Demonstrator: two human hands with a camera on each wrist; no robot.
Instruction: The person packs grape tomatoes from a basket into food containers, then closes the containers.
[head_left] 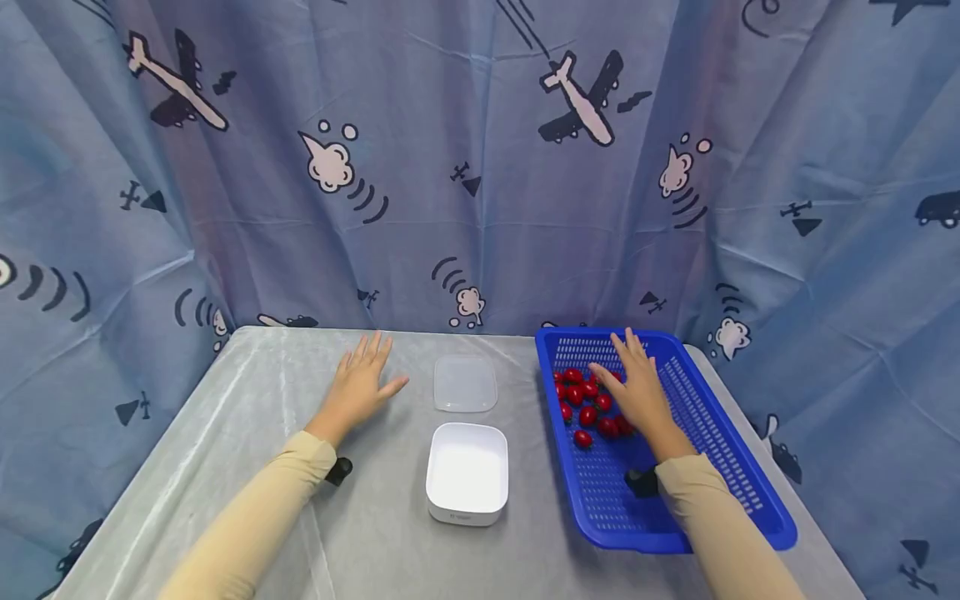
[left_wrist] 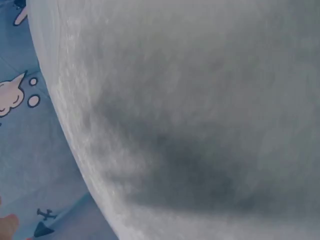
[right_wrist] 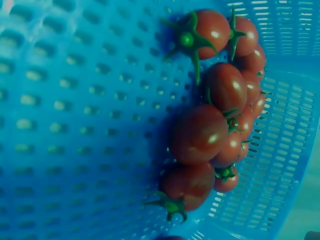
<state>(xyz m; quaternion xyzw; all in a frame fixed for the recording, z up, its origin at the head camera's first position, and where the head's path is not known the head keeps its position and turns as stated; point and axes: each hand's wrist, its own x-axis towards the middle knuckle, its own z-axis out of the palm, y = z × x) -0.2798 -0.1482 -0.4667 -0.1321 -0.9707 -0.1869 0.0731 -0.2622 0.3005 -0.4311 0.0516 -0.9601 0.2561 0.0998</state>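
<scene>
My left hand (head_left: 358, 387) hovers over the left half of the table, fingers spread and holding nothing; its shadow (left_wrist: 175, 170) falls on the cloth in the left wrist view. Over the blue basket (head_left: 592, 537) is my right hand (head_left: 637, 387), fingers extended and parted, nothing in its grasp. Red cherry tomatoes (head_left: 588, 415) with green stems lie grouped at the basket's left far part, partly beneath that hand. Up close in the right wrist view, several tomatoes (right_wrist: 199, 134) rest on the perforated floor. Between the hands stands an uncovered white square container (head_left: 467, 471).
A translucent square lid (head_left: 465, 383) lies flat behind the white container. The table (head_left: 390, 542) has a pale grey cover. A blue patterned curtain (head_left: 420, 167) hangs along its far edge and both sides. Raised walls surround the basket.
</scene>
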